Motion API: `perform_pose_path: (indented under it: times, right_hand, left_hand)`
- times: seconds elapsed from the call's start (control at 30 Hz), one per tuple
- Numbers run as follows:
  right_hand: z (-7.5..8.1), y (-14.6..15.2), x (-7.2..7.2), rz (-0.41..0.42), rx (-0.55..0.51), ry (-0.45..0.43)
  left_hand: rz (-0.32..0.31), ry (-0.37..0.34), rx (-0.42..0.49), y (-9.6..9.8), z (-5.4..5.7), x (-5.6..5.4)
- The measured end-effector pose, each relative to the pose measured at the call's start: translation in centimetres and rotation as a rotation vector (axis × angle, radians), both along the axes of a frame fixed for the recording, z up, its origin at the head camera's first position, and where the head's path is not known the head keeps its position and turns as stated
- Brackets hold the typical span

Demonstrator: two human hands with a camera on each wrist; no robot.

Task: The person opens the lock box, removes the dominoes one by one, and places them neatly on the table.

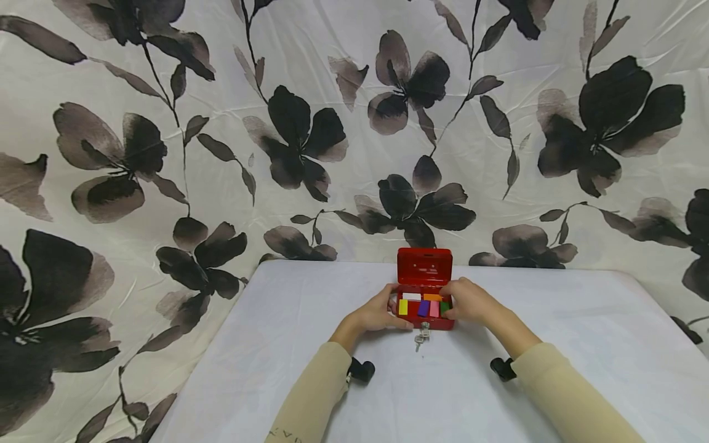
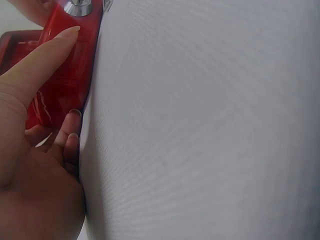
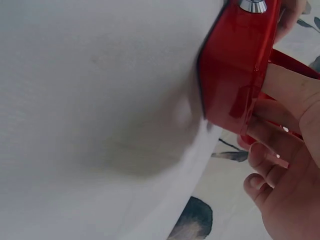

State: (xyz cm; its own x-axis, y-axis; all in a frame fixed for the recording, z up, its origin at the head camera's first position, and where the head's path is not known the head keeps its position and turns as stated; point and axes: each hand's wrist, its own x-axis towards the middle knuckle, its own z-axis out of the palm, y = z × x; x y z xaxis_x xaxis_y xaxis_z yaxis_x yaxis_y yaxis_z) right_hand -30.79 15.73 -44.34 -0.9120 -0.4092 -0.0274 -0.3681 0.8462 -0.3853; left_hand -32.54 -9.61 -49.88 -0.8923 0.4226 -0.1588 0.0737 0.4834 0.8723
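A small red metal cash box (image 1: 425, 324) stands on the table with its lid (image 1: 424, 266) raised. Inside lie coloured blocks: white (image 1: 412, 296), yellow (image 1: 403, 307), purple (image 1: 423, 308), pink (image 1: 434, 309) and orange (image 1: 432, 298). My left hand (image 1: 382, 311) grips the box's left end, thumb (image 2: 55, 47) along the front wall and fingers round the side. At the right front corner my right hand (image 1: 471, 300) holds a green block (image 1: 445, 307), its thumb and fingers reaching over the rim. The box wall hides those fingertips in the right wrist view.
Keys (image 1: 422, 336) hang from the lock on the front of the box. A white cloth covers the table (image 1: 421, 400). Behind it hangs a flower-patterned curtain (image 1: 343, 37). Black wrist cameras (image 1: 362, 371) sit at both sleeves.
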Motion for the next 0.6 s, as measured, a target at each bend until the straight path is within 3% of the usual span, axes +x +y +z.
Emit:
perform_pose_path:
  times: [0.37,0.6]
  right_hand:
    - [-0.3,-0.9,-0.7,-0.006,0.15,-0.004]
    - [-0.6,-1.1,-1.1,0.016,0.129,0.002]
  left_hand:
    - [0.005,0.007,-0.008,0.0,-0.2,0.2]
    - [-0.003,0.014,-0.008,0.0,-0.1,-0.1]
